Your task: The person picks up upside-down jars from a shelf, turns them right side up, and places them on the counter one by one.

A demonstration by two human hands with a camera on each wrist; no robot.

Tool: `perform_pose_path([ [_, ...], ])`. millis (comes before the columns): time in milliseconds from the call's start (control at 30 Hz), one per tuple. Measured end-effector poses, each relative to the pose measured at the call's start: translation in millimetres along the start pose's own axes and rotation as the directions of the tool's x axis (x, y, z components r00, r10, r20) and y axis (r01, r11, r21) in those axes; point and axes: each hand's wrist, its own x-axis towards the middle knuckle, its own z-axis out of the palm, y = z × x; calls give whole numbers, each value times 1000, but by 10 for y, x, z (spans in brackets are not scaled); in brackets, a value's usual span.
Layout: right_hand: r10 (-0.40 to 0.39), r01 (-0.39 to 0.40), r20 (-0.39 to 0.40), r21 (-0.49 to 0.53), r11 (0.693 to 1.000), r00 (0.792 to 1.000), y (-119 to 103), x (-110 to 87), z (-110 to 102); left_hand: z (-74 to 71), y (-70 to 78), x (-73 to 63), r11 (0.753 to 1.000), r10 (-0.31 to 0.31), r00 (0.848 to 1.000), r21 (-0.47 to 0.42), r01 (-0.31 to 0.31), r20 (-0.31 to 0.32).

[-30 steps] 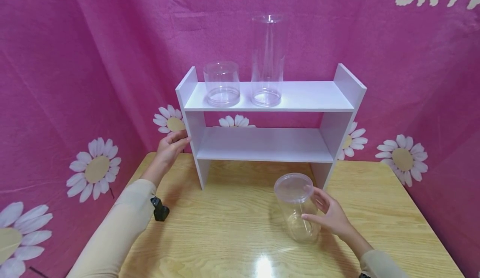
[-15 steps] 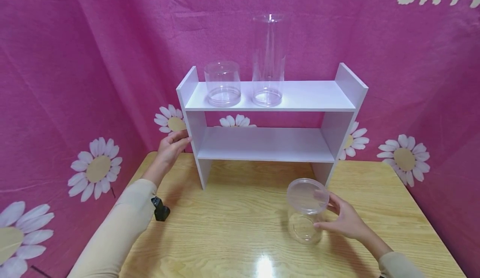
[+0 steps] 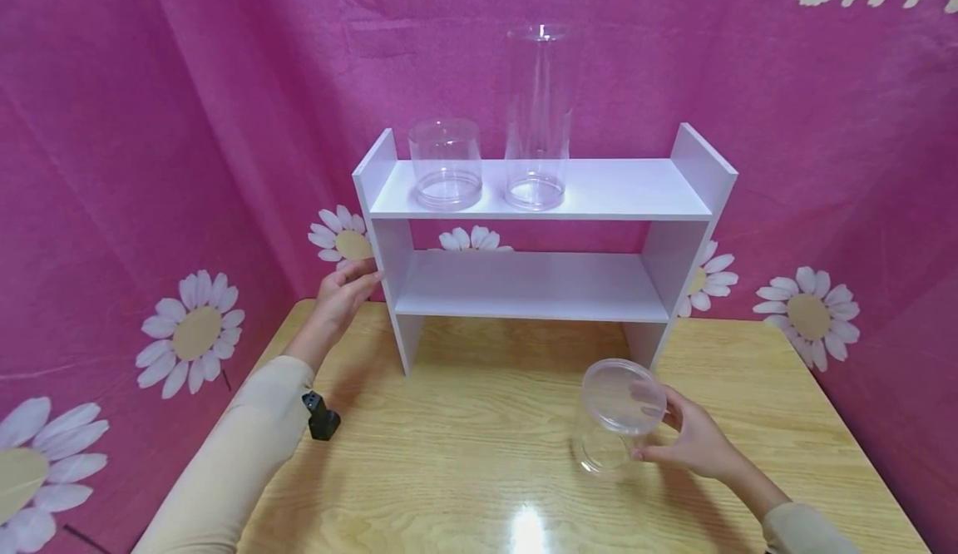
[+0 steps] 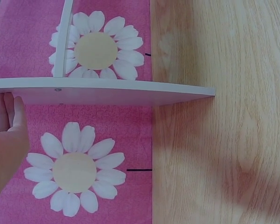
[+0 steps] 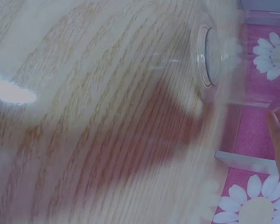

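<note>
A clear plastic jar [image 3: 597, 442] with a flat round lid [image 3: 624, 394] is in my right hand [image 3: 692, 442], over the right part of the table. Thumb and fingers grip its right side, and the jar leans with its top to the right. In the right wrist view the jar's ringed base [image 5: 209, 56] shows close by the tabletop, with the fingertips [image 5: 275, 119] at its side. My left hand [image 3: 340, 296] touches the left side panel [image 3: 383, 267] of a white two-tier shelf, fingers extended; the left wrist view shows the fingertips [image 4: 17, 105] against that panel.
On the shelf's top board [image 3: 621, 188] stand a short, wide clear jar [image 3: 446, 175] and a tall clear cylinder [image 3: 537, 121]. The wooden table [image 3: 464, 454] lies in front. A pink curtain [image 3: 224, 80] with daisies hangs behind and at the sides.
My right hand has moved to the right with the jar, whose lid has shifted right and lower while its tilt changed. The left hand stays at the shelf panel.
</note>
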Motion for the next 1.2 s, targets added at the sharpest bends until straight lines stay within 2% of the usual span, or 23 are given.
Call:
perform_pose_path([
  [233,25,-25,2,-15,1000,1000,13,-4,-8,8,3,10,1000,5,1000,-2,-5,3],
  [467,13,-13,-15,-9,1000,1000,23,-18,1,15,13,7,1000,-3,1000,-3,3,-4],
  [667,19,-19,5,-48,999,1000,-43,-20,-76,25,24,-1,1000,-11,1000,2,11,-4],
  [767,-7,8,16,-53,999,1000,-120,22,-158,25,27,-3,1000,-11,1000,0,11,-7],
  [967,-111,113,31,-78,991,993,-336,188,-354,17,24,-11,1000,-9,1000,-4,9,-5],
  [1100,-107,111,47,-88,990,993,-561,325,-480,18,25,-16,1000,-11,1000,1,11,-7],
  [1200,-92,99,94,-71,993,991,-769,457,-564,15,31,-20,1000,-11,1000,-3,11,-7],
])
